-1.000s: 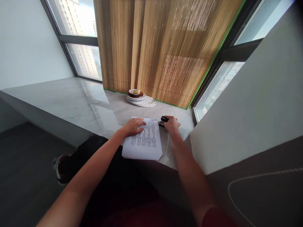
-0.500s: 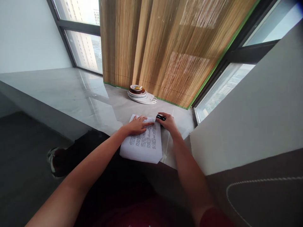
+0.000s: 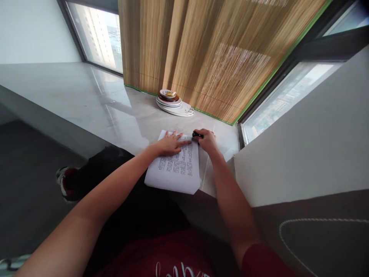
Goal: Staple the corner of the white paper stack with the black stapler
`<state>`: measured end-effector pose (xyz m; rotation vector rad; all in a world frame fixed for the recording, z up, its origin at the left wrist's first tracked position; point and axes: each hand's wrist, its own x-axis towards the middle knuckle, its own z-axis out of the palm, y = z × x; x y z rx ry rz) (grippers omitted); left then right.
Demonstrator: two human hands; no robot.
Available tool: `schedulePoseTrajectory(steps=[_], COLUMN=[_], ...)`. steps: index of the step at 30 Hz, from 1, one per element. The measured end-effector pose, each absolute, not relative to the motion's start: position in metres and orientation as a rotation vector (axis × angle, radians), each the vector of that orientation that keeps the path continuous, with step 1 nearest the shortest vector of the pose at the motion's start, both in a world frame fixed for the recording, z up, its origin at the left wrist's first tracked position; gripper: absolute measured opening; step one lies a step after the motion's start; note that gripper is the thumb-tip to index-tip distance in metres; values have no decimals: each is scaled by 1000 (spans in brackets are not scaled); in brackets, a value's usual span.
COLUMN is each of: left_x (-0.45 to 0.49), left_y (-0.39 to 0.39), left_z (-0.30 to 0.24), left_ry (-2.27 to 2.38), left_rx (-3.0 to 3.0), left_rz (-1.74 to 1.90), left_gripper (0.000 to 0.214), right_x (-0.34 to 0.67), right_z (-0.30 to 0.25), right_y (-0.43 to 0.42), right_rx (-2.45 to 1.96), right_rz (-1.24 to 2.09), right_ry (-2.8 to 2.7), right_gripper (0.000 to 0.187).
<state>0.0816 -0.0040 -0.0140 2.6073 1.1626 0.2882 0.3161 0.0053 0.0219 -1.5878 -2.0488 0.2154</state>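
Printed sheets of paper (image 3: 175,179) lie on the pale stone window sill, their near end reaching over its front edge. My left hand (image 3: 170,144) rests flat on the upper part of the paper, fingers spread, one finger pointing at the top right corner. At that corner my right hand (image 3: 208,140) grips a small black stapler (image 3: 197,134), its front end over the paper's edge. My fingers hide part of the stapler, so its jaws are hard to see.
Beyond the paper, a stack of plates (image 3: 173,105) with a small dish on top stands by the bamboo blind (image 3: 184,50). A white wall (image 3: 302,134) rises close to my right arm. A twisted cord (image 3: 317,220) hangs at the lower right.
My head view has tilted down, so everything sits higher. The stapler has turned in my right hand and now lies over the paper's corner. My left hand keeps its place, fingers a little more spread.
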Motion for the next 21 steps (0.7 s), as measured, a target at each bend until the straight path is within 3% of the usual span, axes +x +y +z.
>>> schedulePoseTrajectory(steps=[21], left_x=[84], left_y=[-5], left_z=[-14], left_ry=[1173], left_rx=[2572], left_rz=[317], left_gripper=[65], right_x=[313], right_z=[18], right_y=[6], right_rx=[-1629], right_rz=[162], right_ry=[-2097], right_gripper=[30])
